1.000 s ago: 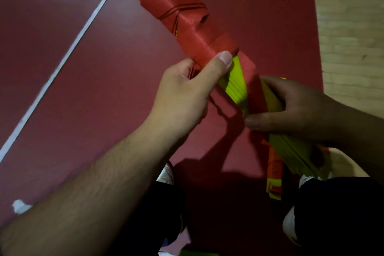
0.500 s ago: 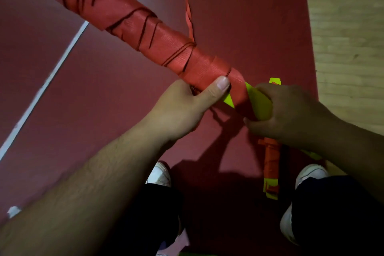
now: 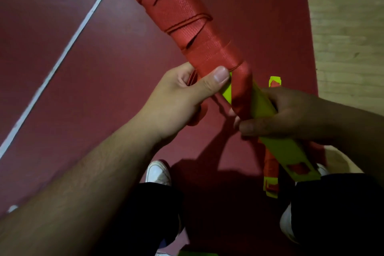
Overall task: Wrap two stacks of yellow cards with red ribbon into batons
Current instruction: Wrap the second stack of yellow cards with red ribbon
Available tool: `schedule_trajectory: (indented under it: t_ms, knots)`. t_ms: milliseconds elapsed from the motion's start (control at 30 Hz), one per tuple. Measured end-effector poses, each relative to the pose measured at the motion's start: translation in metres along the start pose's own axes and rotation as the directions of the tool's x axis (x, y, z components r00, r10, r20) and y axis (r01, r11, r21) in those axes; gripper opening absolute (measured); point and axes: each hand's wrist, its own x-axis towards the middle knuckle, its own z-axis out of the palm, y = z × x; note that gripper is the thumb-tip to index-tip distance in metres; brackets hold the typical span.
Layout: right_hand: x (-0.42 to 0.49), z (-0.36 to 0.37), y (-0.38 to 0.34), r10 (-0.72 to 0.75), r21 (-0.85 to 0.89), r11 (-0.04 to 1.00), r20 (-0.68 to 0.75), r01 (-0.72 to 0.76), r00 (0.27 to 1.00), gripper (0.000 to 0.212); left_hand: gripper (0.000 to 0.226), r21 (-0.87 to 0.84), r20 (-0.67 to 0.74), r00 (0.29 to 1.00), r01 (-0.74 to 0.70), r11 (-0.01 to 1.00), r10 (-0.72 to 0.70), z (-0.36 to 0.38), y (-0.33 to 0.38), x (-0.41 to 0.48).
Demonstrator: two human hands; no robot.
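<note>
Swung steeper since a moment ago, the baton (image 3: 187, 16) hangs over the floor (image 3: 104, 89), left grip (image 3: 182, 97) clamped round its wrapped part, right grip (image 3: 291, 114) curled round bare cards (image 3: 291, 156), pinning ribbon (image 3: 241, 89); I judge this end remains, second baton (image 3: 271, 166) seemingly finished.

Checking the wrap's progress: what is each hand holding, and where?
Left hand grips the long red-ribbon-wrapped yellow card baton at the wrap's lower edge; right hand grips its bare yellow end.

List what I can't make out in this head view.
Head view:
Wrapped baton: far end cut off by the top edge.
Second baton on the floor: middle hidden behind the right hand and yellow cards.
Left hand: fingertips hidden behind the wrapped baton.
</note>
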Motion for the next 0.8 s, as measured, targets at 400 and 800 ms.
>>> schedule_trajectory:
  t_ms: [400, 800]
  knots:
    - [-0.002, 0.013, -0.003, 0.058, 0.064, 0.997, -0.073, -0.054, 0.996, 0.018, 0.028, 0.241, -0.002, 0.997, 0.073, 0.968, -0.074, -0.006, -0.001, 0.005]
    - [0.003, 0.01, 0.004, 0.016, -0.203, 0.977, -0.204, -0.059, 0.979, 0.021, 0.024, 0.37, 0.145, 0.982, 0.064, 0.927, -0.125, -0.026, -0.007, 0.004]
